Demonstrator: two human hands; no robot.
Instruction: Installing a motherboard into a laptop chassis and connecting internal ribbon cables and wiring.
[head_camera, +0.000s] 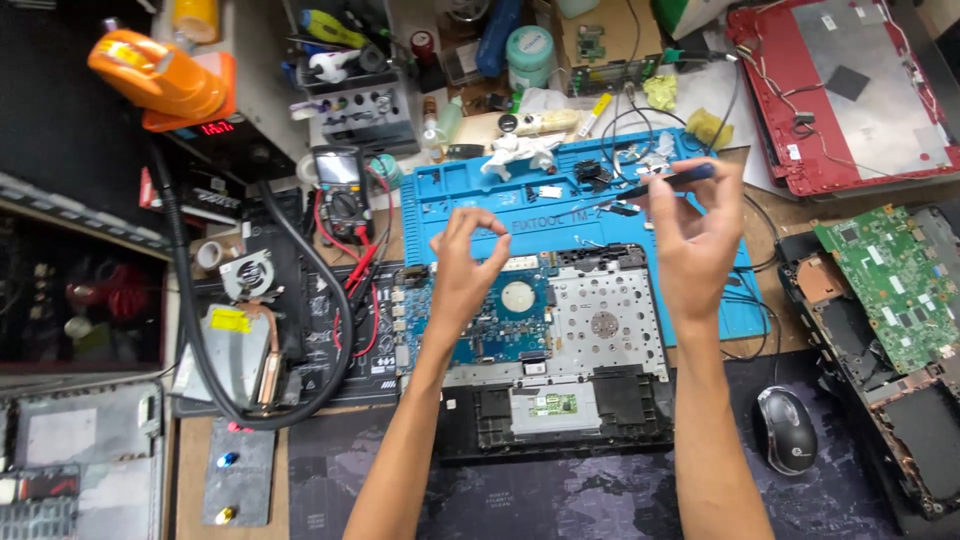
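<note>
An opened laptop base (560, 400) lies in front of me, with a blue circuit board (495, 325) and a perforated metal plate (605, 320) exposed. My left hand (462, 262) hovers above the board's left part, thumb and forefinger pinched together; whether something tiny sits between them I cannot tell. My right hand (693, 235) is raised over the laptop's right rear corner and holds a screwdriver (665, 180) with a dark blue handle, its tip pointing left over the blue repair mat (470, 200).
A multimeter (340, 185) with red leads sits left of the mat. A fan and heatsink (245, 320) lie at the left. A mouse (785, 430) rests at right, beside another stripped laptop with a green board (885, 280). A red laptop lid (840, 90) lies at the back right.
</note>
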